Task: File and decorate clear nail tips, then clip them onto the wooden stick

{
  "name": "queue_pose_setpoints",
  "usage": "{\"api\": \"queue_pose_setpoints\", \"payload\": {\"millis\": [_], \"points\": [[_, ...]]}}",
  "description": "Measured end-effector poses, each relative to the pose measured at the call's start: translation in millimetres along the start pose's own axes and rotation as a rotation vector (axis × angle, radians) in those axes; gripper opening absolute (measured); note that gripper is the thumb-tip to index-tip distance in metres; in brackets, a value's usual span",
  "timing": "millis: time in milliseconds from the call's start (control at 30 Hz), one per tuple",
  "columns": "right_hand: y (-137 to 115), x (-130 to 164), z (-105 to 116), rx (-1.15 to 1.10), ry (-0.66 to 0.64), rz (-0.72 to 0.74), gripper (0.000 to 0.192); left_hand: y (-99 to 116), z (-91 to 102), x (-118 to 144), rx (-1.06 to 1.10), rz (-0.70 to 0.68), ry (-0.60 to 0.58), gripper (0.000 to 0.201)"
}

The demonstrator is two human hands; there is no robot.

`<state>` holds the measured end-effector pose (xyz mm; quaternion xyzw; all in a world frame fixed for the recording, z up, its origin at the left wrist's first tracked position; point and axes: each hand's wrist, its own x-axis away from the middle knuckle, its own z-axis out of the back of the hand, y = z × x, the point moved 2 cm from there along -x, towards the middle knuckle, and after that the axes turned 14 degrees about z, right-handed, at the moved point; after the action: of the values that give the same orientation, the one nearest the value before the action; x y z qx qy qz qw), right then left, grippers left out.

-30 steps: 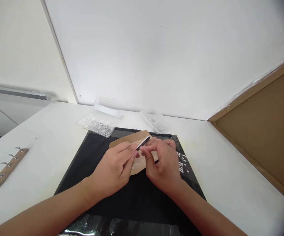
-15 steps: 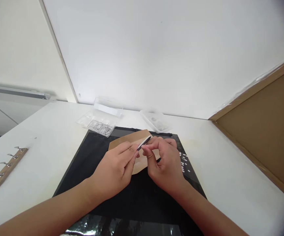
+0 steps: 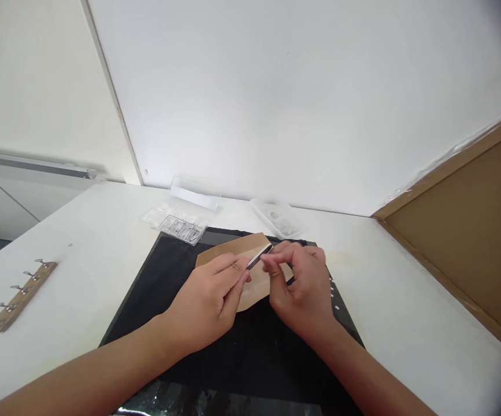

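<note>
White tabletop (image 3: 103, 242), black rectangular mat (image 3: 163, 277) under grip; folded-looking tan paper (image 3: 219, 248) just behind. Left hand (image 3: 207, 297) pinches slim black-and-white strip (image 3: 259, 256). Right hand (image 3: 304, 286), fingertips bunched at strip's edge, sits nearer far tip than half-second ago; hold unclear. Handling seems unfinished.

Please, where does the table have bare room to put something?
Bare table shows between hook rack and black mat, and between mat and brown panel. Crowded: mat's middle, with left hand, right hand, strip and paper; far edge, with plastic containers.
</note>
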<state>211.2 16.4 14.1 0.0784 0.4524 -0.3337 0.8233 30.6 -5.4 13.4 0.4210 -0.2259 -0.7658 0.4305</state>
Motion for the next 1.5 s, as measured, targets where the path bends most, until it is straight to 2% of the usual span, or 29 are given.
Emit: {"api": "queue_pose_setpoints", "payload": {"millis": [200, 333, 500, 633, 767, 933, 1100, 1233, 1333, 1500], "points": [[-1.4, 0.2, -0.6, -0.031, -0.068, 0.039, 0.013, -1.1, -0.2, -0.3, -0.039, -0.016, 0.017, 0.03], [1.5, 0.8, 4.0, -0.017, 0.039, 0.017, 0.013, -1.7, 1.3, -0.2, -0.058, -0.016, 0.033, 0.035], [4.6, 5.3, 3.5, -0.04, 0.049, 0.017, 0.013, -12.4, 2.1, -2.3, -0.109, -0.006, 0.042, 0.035], [6.0, 7.7, 2.2, -0.043, 0.064, 0.01, 0.014, -24.8, 5.4, -4.3, -0.154, 0.057, 0.075, 0.038], [6.7, 8.4, 2.7, -0.034, 0.071, 0.056, 0.015, -31.6, 10.4, -7.3, -0.146, 0.177, 0.054, 0.037], [7.4, 9.0, 3.3, -0.045, 0.054, 0.122, 0.017, -33.0, 16.8, -12.0, -0.186, 0.199, 0.062, 0.03], [7.8, 9.1, 2.5, -0.052, 0.015, 0.175, 0.015, -41.3, 26.9, -17.6, -0.233, 0.2, 0.157, 0.029], [9.9, 11.8, -0.9, -0.06, -0.052, 0.194, 0.015, -60.8, 38.0, -25.2, -0.339, 0.157, 0.231, 0.031], [11.5, 14.1, -3.7, -0.074, -0.128, 0.206, 0.015, -77.0, 48.2, -30.4, -0.411, 0.191, 0.273, 0.028], [12.4, 14.7, -2.7, -0.097, -0.124, 0.174, 0.015, -88.6, 63.3, -33.9, -0.592, 0.222, 0.331, 0.03]]}}
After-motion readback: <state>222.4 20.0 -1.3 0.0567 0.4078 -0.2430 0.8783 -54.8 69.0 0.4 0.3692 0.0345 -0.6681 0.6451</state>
